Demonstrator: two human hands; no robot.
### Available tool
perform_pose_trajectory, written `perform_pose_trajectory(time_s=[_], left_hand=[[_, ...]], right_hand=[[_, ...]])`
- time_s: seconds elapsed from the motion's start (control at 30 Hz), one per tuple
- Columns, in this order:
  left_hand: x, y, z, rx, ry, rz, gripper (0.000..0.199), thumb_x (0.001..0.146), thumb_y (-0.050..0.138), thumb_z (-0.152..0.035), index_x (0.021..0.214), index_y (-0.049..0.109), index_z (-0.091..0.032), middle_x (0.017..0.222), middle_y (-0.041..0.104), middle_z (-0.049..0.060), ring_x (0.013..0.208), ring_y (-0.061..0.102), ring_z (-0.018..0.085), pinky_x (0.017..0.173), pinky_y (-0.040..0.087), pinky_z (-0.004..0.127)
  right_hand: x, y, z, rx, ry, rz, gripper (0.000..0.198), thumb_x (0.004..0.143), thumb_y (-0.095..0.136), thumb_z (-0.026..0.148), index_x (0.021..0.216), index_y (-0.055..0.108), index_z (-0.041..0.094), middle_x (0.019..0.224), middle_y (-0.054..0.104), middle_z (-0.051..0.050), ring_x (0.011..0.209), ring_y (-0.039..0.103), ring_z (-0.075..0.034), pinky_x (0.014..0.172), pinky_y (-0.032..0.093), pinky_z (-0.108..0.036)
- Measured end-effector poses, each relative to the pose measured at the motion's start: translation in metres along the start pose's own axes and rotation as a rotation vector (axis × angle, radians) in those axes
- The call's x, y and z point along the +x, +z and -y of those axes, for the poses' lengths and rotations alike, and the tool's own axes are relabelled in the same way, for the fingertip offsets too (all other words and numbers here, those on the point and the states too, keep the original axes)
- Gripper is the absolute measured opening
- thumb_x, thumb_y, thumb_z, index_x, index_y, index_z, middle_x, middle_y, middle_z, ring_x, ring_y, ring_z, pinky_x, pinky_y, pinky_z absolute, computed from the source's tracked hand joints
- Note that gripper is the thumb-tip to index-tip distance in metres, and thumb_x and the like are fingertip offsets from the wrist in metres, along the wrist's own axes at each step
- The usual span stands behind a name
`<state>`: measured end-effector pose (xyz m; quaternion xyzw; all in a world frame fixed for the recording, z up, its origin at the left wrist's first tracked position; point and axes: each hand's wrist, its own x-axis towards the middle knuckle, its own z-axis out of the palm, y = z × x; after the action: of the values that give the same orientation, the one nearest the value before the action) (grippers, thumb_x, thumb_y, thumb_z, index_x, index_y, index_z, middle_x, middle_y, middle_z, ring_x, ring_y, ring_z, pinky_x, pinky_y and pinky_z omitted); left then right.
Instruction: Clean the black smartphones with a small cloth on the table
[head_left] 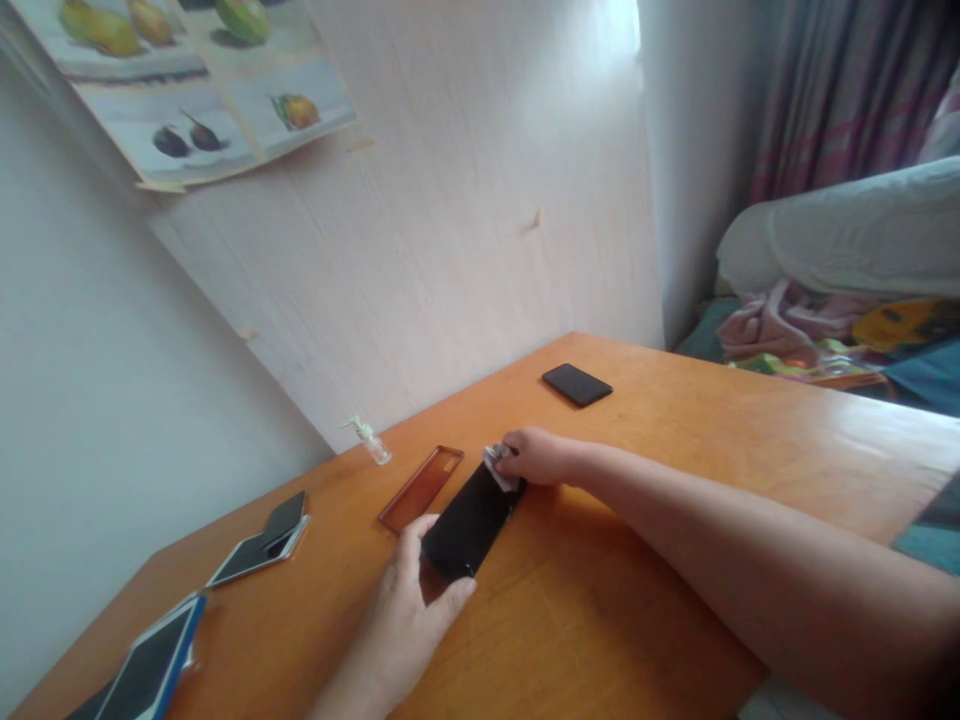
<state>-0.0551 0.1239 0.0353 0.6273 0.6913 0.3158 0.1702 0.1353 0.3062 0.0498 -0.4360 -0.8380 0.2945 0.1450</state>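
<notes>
A black smartphone (474, 522) is held at its near end by my left hand (409, 610), fingers on one edge and thumb on the other. At the phone's far end, my right hand (536, 457) pinches a crumpled white tissue or cloth (498, 466) and presses it on the screen. Just left of the phone lies a brown translucent phone case (421, 490), partly behind my left hand's fingers. The underside of the phone is hidden.
A clear pump bottle (371, 440) stands near the wall. Another dark phone (577, 384) lies at the table's far corner. On the left are stacked phones and tablets (262, 540) and a blue-edged device (154, 660). The wooden table (637, 600) meets a pale panel behind.
</notes>
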Motion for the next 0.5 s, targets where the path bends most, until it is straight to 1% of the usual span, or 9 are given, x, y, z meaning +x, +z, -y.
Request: perform_pose_trajectory(time_s=[0.07,0.13,0.2,0.27,0.3,0.33,0.4,0.47,0.5], left_hand=[[-0.0001,0.0,0.0006,0.008,0.001,-0.003,0.058,0.079,0.062,-0.037,0.131,0.04,-0.023,0.128,0.057,0.011,0.115,0.057,0.027,0.099,0.042,0.044],[-0.0001,0.0002,0.002,0.023,-0.004,0.0,0.059,0.079,0.062,-0.037,0.132,0.039,-0.024,0.128,0.056,0.011,0.116,0.056,0.027,0.1,0.041,0.044],[0.0,0.0005,0.0039,0.034,-0.007,0.006,0.059,0.08,0.062,-0.038,0.132,0.038,-0.025,0.13,0.055,0.011,0.119,0.054,0.027,0.102,0.04,0.044],[0.0,0.0006,0.0054,0.035,-0.012,0.011,0.06,0.08,0.062,-0.038,0.133,0.037,-0.026,0.132,0.054,0.011,0.121,0.053,0.027,0.103,0.038,0.044],[0.0,0.0007,0.0057,0.032,-0.017,0.012,0.06,0.08,0.062,-0.038,0.133,0.037,-0.026,0.133,0.053,0.011,0.121,0.052,0.027,0.104,0.038,0.044],[-0.0001,0.0006,0.0055,0.028,-0.022,0.014,0.061,0.08,0.063,-0.038,0.133,0.037,-0.026,0.133,0.053,0.011,0.121,0.052,0.027,0.103,0.038,0.044],[-0.0005,0.0002,0.0042,0.021,-0.028,0.017,0.061,0.08,0.062,-0.038,0.134,0.037,-0.026,0.132,0.054,0.011,0.12,0.054,0.027,0.102,0.039,0.044],[-0.0009,-0.0005,0.0025,0.02,-0.025,0.018,0.061,0.08,0.062,-0.037,0.134,0.037,-0.025,0.131,0.055,0.011,0.119,0.054,0.028,0.102,0.04,0.045],[-0.001,-0.0007,0.0019,0.022,-0.022,0.017,0.061,0.08,0.062,-0.037,0.134,0.037,-0.025,0.13,0.055,0.012,0.119,0.055,0.028,0.101,0.04,0.045]], right_hand=[[0.0005,0.0016,-0.0006,-0.01,-0.001,0.0,0.035,0.076,0.068,0.049,0.09,0.064,0.018,0.083,0.068,-0.004,0.068,0.057,-0.015,0.052,0.033,-0.022],[0.0018,0.0042,-0.0008,-0.028,-0.002,-0.026,0.045,0.073,0.068,0.057,0.092,0.064,0.017,0.087,0.068,-0.007,0.072,0.058,-0.018,0.053,0.033,-0.023],[0.0027,0.0053,-0.0003,-0.042,-0.002,-0.055,0.046,0.08,0.058,0.061,0.092,0.064,0.017,0.089,0.068,-0.009,0.074,0.059,-0.019,0.054,0.033,-0.024],[0.0022,0.0041,0.0005,-0.044,-0.005,-0.057,0.042,0.088,0.05,0.056,0.088,0.064,0.016,0.088,0.068,-0.009,0.073,0.059,-0.018,0.056,0.034,-0.024],[0.0016,0.0031,0.0008,-0.041,-0.007,-0.045,0.039,0.089,0.05,0.052,0.087,0.065,0.017,0.087,0.069,-0.009,0.073,0.059,-0.017,0.056,0.034,-0.024],[0.0007,0.0021,0.0011,-0.039,-0.009,-0.031,0.035,0.088,0.052,0.05,0.087,0.065,0.017,0.086,0.069,-0.008,0.072,0.059,-0.016,0.055,0.034,-0.023],[-0.0009,0.0017,0.0012,-0.035,-0.012,-0.006,0.034,0.08,0.062,0.051,0.09,0.065,0.018,0.086,0.069,-0.006,0.071,0.059,-0.016,0.054,0.034,-0.023],[-0.0018,0.0037,0.0013,-0.043,-0.007,-0.007,0.046,0.071,0.069,0.058,0.094,0.064,0.019,0.088,0.069,-0.006,0.073,0.059,-0.018,0.054,0.034,-0.023],[-0.0019,0.005,0.0014,-0.051,-0.001,-0.022,0.051,0.069,0.068,0.063,0.094,0.063,0.019,0.089,0.069,-0.007,0.073,0.06,-0.019,0.053,0.034,-0.024]])
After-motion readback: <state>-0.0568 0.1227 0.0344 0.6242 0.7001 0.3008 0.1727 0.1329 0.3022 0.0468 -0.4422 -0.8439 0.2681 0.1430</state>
